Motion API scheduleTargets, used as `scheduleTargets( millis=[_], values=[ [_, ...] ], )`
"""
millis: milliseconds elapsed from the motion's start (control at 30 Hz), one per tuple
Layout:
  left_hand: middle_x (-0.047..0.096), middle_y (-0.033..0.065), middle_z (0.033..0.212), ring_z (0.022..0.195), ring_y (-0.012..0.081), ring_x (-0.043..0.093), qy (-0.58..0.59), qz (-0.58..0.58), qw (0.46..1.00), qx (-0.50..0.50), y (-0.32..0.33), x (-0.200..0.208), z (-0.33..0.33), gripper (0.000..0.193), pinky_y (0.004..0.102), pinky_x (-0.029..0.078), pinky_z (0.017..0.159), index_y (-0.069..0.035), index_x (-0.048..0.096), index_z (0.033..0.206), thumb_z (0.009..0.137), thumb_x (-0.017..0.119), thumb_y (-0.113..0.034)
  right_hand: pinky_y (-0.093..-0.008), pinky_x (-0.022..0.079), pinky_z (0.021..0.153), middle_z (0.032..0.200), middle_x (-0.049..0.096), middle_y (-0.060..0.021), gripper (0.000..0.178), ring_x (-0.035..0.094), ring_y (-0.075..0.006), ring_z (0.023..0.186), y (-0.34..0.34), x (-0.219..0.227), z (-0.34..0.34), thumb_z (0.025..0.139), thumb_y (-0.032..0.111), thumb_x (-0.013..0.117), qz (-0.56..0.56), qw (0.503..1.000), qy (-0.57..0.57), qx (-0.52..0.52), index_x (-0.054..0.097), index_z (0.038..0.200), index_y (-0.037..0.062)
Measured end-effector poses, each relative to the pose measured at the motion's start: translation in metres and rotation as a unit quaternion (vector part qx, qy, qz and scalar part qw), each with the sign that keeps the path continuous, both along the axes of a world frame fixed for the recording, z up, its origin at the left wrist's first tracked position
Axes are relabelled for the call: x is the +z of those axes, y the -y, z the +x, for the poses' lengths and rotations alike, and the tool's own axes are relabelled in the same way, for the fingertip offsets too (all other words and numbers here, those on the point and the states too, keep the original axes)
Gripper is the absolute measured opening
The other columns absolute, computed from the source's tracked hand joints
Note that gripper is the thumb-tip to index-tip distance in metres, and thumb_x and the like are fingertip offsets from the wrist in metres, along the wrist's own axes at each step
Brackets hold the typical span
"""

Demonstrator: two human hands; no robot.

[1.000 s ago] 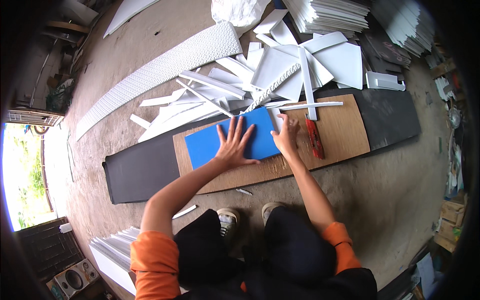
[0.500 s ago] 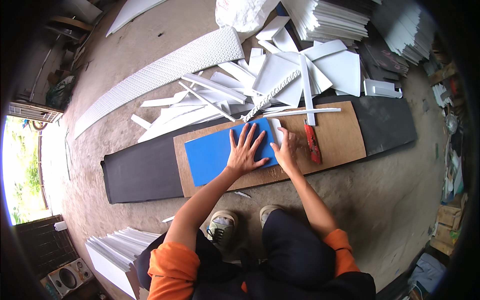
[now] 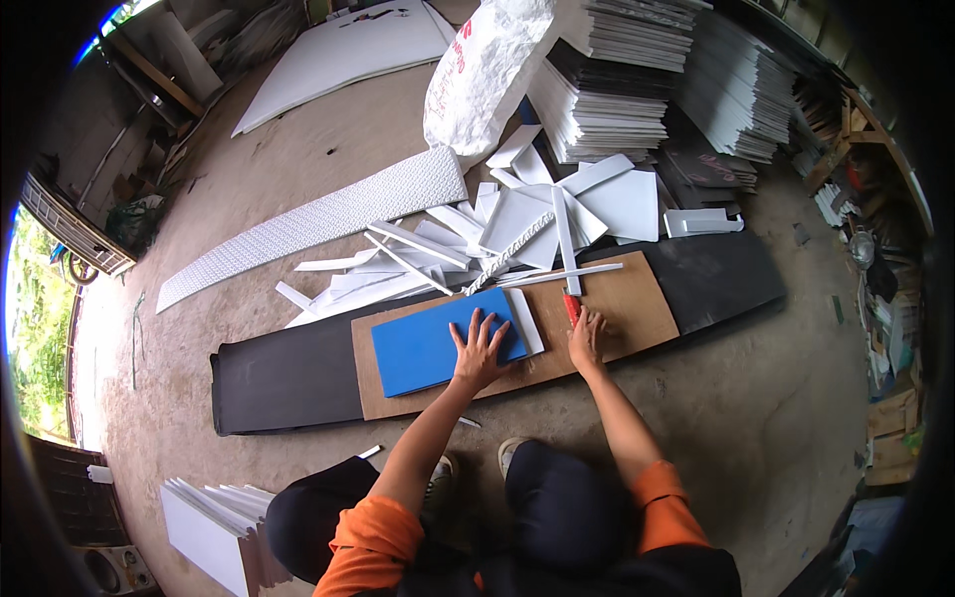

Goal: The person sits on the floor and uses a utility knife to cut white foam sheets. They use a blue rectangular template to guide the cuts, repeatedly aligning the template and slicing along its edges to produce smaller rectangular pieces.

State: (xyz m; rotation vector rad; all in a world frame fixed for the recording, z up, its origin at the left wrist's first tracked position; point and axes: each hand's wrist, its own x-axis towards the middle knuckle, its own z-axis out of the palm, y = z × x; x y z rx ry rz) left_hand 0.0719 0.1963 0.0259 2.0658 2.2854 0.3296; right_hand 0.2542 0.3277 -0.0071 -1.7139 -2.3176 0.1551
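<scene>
My left hand (image 3: 479, 354) lies flat with spread fingers on the right part of a blue rectangular board (image 3: 423, 346). Beneath that board a white foam-like sheet (image 3: 528, 320) sticks out along its right edge. To the right, my right hand (image 3: 587, 343) is closed round a red utility knife (image 3: 571, 307), whose front end points away from me. Its lower part is hidden under my fingers. Both hands are over a brown wooden board (image 3: 642, 316), which rests on a long black slab (image 3: 288, 383).
White offcuts (image 3: 517, 234) lie heaped beyond the boards, beside a long textured white strip (image 3: 318, 229). Behind them stand a white sack (image 3: 487, 85) and stacked white sheets (image 3: 617, 114). More white sheets (image 3: 214, 527) stand near my left knee.
My right hand has left the white sheet's edge and moved right, closing on the utility knife. My left hand stays on the blue board. The view has tilted up.
</scene>
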Motion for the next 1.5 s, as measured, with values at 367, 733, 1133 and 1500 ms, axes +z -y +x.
scheduleTargets(
  millis=[367, 733, 1133, 1500],
  values=[
    [0.031, 0.0093, 0.129, 0.129, 0.0321, 0.015, 0.025, 0.029, 0.999, 0.019, 0.0, -0.01, -0.002, 0.083, 0.0679, 0.008, 0.094, -0.023, 0.039, 0.125, 0.052, 0.069, -0.051, -0.0333, 0.044, 0.05, 0.077, 0.055, -0.0128, 0.019, 0.055, -0.0213, 0.058, 0.023, -0.004, -0.025, 0.085, 0.017, 0.044, -0.349, 0.857, -0.376, 0.044, 0.043, 0.096, 0.0015],
    [0.024, 0.008, 0.138, 0.132, 0.0296, 0.011, 0.049, 0.001, 0.999, 0.015, -0.009, -0.001, 0.002, 0.079, 0.065, 0.006, 0.097, -0.02, 0.039, 0.125, 0.056, 0.065, -0.051, -0.0399, 0.043, 0.043, 0.071, 0.059, -0.0207, 0.024, 0.059, -0.0326, 0.055, 0.03, -0.007, -0.031, 0.089, 0.018, 0.041, -0.107, 0.956, -0.247, 0.118, 0.041, 0.112, 0.0099],
    [0.026, 0.0072, 0.137, 0.131, 0.0294, 0.014, 0.062, 0.009, 0.998, 0.014, -0.011, -0.003, -0.002, 0.093, 0.0557, 0.009, 0.102, -0.007, 0.028, 0.132, 0.057, 0.066, -0.046, -0.0474, 0.043, 0.048, 0.064, 0.054, -0.0286, 0.048, 0.056, -0.0419, 0.06, 0.028, 0.021, -0.079, 0.088, 0.014, 0.041, -0.192, 0.963, -0.126, 0.144, 0.027, 0.133, 0.0158],
    [0.027, 0.007, 0.137, 0.131, 0.0297, 0.014, 0.039, 0.021, 0.999, 0.019, -0.018, -0.009, -0.008, 0.095, 0.055, 0.009, 0.103, -0.008, 0.032, 0.131, 0.054, 0.067, -0.051, -0.0453, 0.049, 0.057, 0.069, 0.058, -0.0261, 0.038, 0.06, -0.0383, 0.068, 0.011, 0.047, -0.099, 0.084, 0.014, 0.04, -0.15, 0.973, -0.049, 0.167, 0.042, 0.122, 0.0086]
  ],
)
